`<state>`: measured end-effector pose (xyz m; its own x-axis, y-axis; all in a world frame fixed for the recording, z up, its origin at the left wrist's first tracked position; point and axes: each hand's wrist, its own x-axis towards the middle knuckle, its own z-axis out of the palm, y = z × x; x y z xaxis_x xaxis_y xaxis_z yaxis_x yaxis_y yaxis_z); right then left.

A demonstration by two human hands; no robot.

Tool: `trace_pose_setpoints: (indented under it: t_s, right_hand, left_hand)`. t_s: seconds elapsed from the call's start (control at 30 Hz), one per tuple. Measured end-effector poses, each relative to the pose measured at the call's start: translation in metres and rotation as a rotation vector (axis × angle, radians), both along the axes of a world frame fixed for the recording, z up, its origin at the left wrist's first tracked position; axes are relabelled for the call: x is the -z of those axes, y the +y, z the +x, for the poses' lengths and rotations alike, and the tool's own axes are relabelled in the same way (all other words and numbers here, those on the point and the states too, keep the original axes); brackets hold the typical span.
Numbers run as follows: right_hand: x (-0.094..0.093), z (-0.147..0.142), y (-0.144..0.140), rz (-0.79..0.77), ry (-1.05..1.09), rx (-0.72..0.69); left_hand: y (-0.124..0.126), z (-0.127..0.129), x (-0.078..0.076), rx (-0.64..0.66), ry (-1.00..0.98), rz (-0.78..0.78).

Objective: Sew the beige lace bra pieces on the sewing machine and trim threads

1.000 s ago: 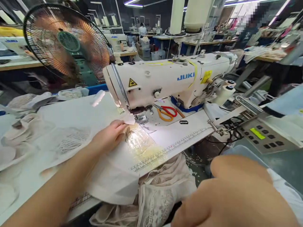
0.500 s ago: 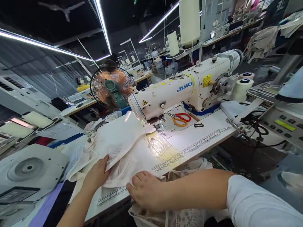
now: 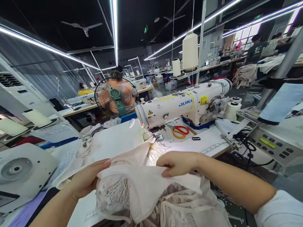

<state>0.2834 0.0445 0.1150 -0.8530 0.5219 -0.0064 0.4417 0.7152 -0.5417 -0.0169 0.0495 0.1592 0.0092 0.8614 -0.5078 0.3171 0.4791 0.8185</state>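
Now: left hand [image 3: 88, 178] and right hand [image 3: 178, 162] pinch opposite sides of the pale lace-panelled garment [image 3: 144, 183] | cloth lies across the worktable's [image 3: 112, 138] front, before the JUKI sewing machine [image 3: 170, 108] | light, even tension, edge flat, serves best!

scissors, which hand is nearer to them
Right. The right hand, at the cloth, is just in front of the scissors; the left hand, also at the cloth, is farther off to the left.

Bright tube lights [image 3: 114, 30], dark ceiling [image 3: 137, 15]
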Motion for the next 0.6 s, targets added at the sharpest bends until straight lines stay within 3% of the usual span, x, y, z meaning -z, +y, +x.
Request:
trace_pose_setpoints:
  t_s: [0.07, 0.17, 0.23, 0.4, 0.5, 0.6]
  right_hand:
    - [-0.004, 0.007, 0.009, 0.052, -0.103, 0.078]
    - [0.004, -0.002, 0.023, 0.144, -0.242, 0.165]
    - [0.016, -0.016, 0.033, 0.225, -0.282, 0.241]
    - [0.043, -0.045, 0.054, 0.439, -0.261, 0.442]
    - [0.05, -0.052, 0.059, 0.467, -0.265, 0.542]
    - [0.057, -0.056, 0.054, 0.44, -0.309, 0.566]
  left_hand:
    - [0.007, -0.004, 0.008, 0.049, 0.151, 0.0]
    - [0.022, -0.013, 0.018, 0.212, 0.731, 0.103]
    - [0.033, -0.019, 0.022, 0.307, 1.005, 0.189]
    - [0.055, -0.011, 0.018, 0.394, 1.296, 0.292]
    - [0.065, 0.015, 0.02, 0.444, 1.394, 0.401]
    - [0.076, 0.054, 0.034, 0.544, 1.35, 0.508]
